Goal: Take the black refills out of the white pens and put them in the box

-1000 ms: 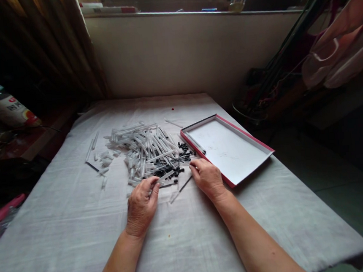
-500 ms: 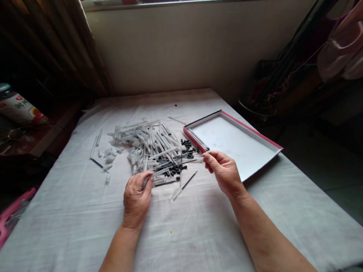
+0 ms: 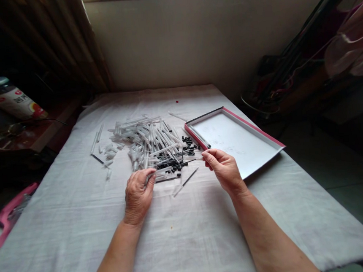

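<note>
A heap of clear plastic pen barrels (image 3: 147,141) lies on the white cloth, with thin black refills and small black caps (image 3: 171,164) at its near edge. My left hand (image 3: 138,194) is curled at the front of the heap, fingers pinched on a clear barrel (image 3: 161,171). My right hand (image 3: 223,168) is raised just right of the heap, thumb and fingers pinched on the end of a thin refill (image 3: 183,160) that points left towards the barrel. A shallow red-edged box lid (image 3: 264,135) lies right of the heap, with one or two pens along its left wall.
The cloth-covered table (image 3: 190,237) drops off at its right and near edges. A jar (image 3: 9,100) stands on a dark shelf at left. A pink object (image 3: 7,212) lies at the left edge. Clothes and dark cables are piled at the right.
My right hand lifted off the cloth with a thin refill in its pinch and moved right. My left hand closed on a clear barrel at the heap's edge. The view tilted down slightly.
</note>
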The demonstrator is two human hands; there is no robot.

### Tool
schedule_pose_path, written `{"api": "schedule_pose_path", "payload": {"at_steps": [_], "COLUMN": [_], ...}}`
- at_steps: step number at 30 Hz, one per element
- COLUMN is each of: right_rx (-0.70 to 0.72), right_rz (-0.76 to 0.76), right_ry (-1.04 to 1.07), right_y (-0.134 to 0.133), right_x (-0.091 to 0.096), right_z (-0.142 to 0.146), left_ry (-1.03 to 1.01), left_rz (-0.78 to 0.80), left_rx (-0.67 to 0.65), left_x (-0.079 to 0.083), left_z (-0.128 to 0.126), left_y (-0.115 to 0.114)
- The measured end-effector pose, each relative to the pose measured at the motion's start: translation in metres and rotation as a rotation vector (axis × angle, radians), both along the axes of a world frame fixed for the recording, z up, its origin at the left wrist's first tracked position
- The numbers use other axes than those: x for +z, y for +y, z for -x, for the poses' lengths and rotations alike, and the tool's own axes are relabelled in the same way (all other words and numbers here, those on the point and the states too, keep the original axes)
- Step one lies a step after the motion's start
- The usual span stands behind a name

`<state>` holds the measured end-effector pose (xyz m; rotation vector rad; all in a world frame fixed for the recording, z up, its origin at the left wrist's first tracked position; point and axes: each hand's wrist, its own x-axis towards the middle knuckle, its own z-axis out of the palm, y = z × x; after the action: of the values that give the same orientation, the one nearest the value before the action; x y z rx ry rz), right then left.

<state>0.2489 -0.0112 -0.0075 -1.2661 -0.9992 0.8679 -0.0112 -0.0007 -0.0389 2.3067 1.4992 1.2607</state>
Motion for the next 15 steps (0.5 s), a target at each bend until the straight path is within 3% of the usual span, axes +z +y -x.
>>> {"api": "schedule_pose_path", "payload": {"at_steps": [6,11,15], "right_rx": [0.085,0.187,0.339], "right_rz": [0.016,-0.119,-0.203], "right_ry": [-0.084,-0.257,-0.358], "right_y": [-0.003,-0.011,-0.018], "right_x": [-0.01,-0.017,-0.017], "right_z": [0.015,0.038,0.052], "left_ry": [0.111,0.123,0.049], "left_rz": [0.008,-0.017,0.049], "left_rx": [-0.076,-0.115,-0.112], "left_x": [0.001,0.0,0.0], "left_z": [-0.007,-0.017,-0.02], "left_y": [-0.007,-0.014,-0.016]}}
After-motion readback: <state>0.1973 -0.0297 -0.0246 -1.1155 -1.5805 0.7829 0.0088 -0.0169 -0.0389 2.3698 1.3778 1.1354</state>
